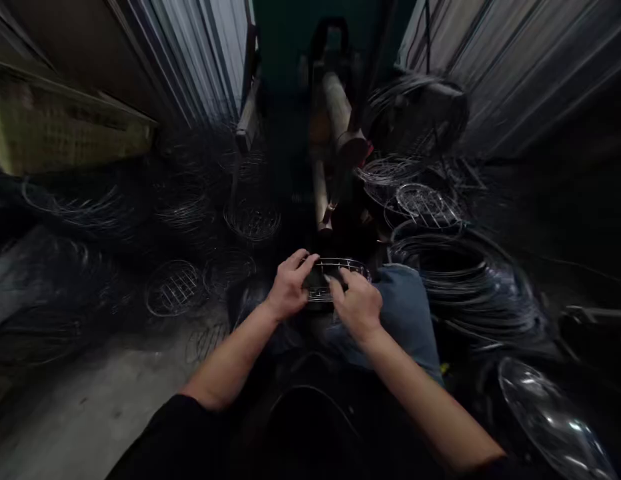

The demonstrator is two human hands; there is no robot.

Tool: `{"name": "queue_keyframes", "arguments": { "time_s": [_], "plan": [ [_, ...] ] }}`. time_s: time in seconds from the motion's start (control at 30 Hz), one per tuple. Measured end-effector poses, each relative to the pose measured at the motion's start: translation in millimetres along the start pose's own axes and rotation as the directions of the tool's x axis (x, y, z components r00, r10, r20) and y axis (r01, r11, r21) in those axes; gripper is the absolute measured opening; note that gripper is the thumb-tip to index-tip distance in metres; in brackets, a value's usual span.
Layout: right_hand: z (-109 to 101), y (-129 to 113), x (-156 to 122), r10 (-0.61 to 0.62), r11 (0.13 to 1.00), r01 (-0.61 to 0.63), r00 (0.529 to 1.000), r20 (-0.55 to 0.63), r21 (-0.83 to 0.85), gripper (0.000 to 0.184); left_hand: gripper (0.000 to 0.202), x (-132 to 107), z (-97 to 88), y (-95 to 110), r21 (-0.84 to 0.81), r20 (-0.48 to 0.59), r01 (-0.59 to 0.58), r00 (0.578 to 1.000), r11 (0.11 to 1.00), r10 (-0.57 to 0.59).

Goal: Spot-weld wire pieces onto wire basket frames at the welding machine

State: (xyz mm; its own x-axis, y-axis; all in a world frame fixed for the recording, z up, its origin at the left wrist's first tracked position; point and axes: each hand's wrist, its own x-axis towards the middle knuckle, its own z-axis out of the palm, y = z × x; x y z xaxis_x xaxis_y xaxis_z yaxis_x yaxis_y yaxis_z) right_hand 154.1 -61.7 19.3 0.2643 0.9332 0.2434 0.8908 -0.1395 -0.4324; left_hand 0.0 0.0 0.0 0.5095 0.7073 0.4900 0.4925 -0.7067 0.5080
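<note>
Holding an oval wire grid (335,280) over the lap, the left hand (290,285) curls its fingers across the grid's far rim while the right hand (357,305) presses down on its near side. Each grip is narrow and closed on the wire. The grid sits just above a blue cloth (405,313) spread over the person's legs, with black sleeves (160,427) showing at both elbows. To the right lie heavy coils of bare wire (465,280), and a round wire grid (425,205) rests on a pile behind them. To the left, another round wire grid (175,288) lies near the concrete floor (90,413), among looser wire rings (253,220). A shiny domed cover (550,420) sits low on the right, and pale poles (337,113) stand ahead between corrugated metal sheets (190,53)
</note>
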Motion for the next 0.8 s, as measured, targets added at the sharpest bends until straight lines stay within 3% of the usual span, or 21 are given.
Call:
{"name": "queue_keyframes", "arguments": {
  "time_s": [0.1,0.2,0.43,0.8],
  "plan": [
    [8,2,-3,0.039,0.999,-0.038,0.999,-0.009,0.021,0.024,0.072,-9,3.4,0,-0.011,0.061,0.011,0.998,1.000,-0.011],
    [16,5,-9,-0.009,0.999,0.012,0.998,-0.058,0.046,0.022,0.074,-17,5.9,-2,-0.050,0.106,0.014,0.994,0.999,-0.009],
    [27,5,-20,-0.209,0.978,0.206,0.959,-0.191,-0.035,0.020,0.078,-28,6.3,-8,-0.111,0.094,-0.003,0.996,0.994,0.013],
    [29,2,-24,-0.287,0.957,0.271,0.936,-0.203,-0.104,0.024,0.080,-30,6.2,-11,-0.132,0.077,-0.037,0.996,0.991,0.047]
  ]
}}
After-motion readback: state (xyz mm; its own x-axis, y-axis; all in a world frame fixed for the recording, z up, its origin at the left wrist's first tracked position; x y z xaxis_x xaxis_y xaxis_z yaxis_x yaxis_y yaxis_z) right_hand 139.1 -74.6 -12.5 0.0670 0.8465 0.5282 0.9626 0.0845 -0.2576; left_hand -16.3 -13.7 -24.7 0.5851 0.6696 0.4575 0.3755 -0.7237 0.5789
